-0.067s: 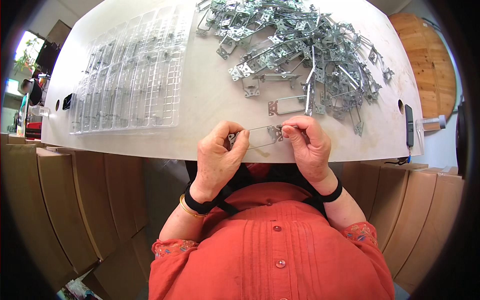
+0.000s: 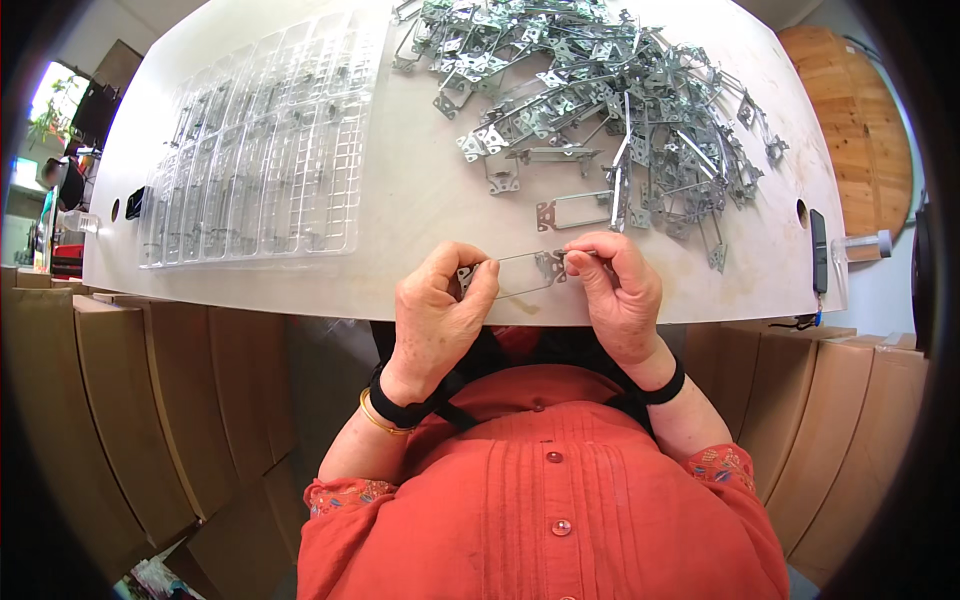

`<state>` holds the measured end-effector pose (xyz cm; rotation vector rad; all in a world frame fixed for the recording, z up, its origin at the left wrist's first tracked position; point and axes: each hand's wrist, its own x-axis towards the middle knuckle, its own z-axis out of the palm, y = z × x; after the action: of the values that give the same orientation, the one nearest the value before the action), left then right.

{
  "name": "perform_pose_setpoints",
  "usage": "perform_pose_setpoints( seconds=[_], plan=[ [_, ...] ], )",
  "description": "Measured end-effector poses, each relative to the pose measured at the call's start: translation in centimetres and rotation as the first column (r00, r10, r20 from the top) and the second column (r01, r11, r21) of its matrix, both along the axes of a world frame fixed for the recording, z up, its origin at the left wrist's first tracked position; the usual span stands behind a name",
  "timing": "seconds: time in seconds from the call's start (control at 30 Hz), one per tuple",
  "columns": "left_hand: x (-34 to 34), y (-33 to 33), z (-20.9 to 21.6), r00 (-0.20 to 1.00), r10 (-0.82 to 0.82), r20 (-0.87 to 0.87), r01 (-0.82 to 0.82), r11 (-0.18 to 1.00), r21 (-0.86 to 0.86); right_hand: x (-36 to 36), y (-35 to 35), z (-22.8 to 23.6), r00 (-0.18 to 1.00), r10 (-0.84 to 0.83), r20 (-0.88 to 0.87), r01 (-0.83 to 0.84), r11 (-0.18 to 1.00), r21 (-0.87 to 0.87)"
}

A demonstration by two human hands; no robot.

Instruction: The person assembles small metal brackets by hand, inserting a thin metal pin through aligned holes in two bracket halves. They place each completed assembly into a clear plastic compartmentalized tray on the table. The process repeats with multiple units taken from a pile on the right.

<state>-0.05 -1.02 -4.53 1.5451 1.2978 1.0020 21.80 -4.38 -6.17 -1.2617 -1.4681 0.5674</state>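
Note:
Between my two hands is a metal wire bracket (image 2: pixel 548 266), two thin parallel rods with a punched plate at each end. My left hand (image 2: pixel 447 300) pinches its left plate between thumb and forefinger. At the other end, my right hand (image 2: pixel 622 292) grips the right plate the same way, its fingertips covering part of it. The bracket is held over the table's (image 2: pixel 400 215) near edge. Just beyond it lies a similar loose bracket (image 2: pixel 577 210), at the front of a heaped pile of such brackets (image 2: pixel 600 110).
A clear plastic tray (image 2: pixel 250 255) with long compartments, several holding metal parts, covers the left of the table. At the right edge are a dark flat device (image 2: pixel 819 250) and a clear tube with a grey cap (image 2: pixel 884 243). Cardboard boxes (image 2: pixel 125 400) stand below on both sides.

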Motion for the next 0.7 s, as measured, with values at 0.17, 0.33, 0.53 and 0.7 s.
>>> perform_pose_setpoints(
  seconds=[0.17, 0.33, 0.53, 0.7],
  plan=[
    [0.09, 0.05, 0.06, 1.0, 0.005, -0.005, -0.005, 1.0, 0.028, -0.3, 0.11, 0.39, 0.999, -0.013, 0.052, 0.012, 1.0, 0.026],
    [0.06, 0.08, 0.33, 1.0, 0.003, -0.001, -0.003, 1.0, 0.004, -0.06, 0.06, 0.1, 0.999, 0.004, 0.038, -0.005, 1.0, 0.028],
    [0.1, 0.12, 0.17, 1.0, 0.008, -0.001, -0.008, 1.0, 0.026, -0.17, 0.12, 0.64, 0.998, 0.006, 0.067, -0.007, 1.0, 0.02],
    [0.1, 0.1, 0.2, 1.0, 0.007, -0.001, -0.007, 1.0, 0.014, -0.22, 0.16, 0.54, 0.997, 0.0, 0.078, -0.003, 0.999, 0.036]
  ],
)
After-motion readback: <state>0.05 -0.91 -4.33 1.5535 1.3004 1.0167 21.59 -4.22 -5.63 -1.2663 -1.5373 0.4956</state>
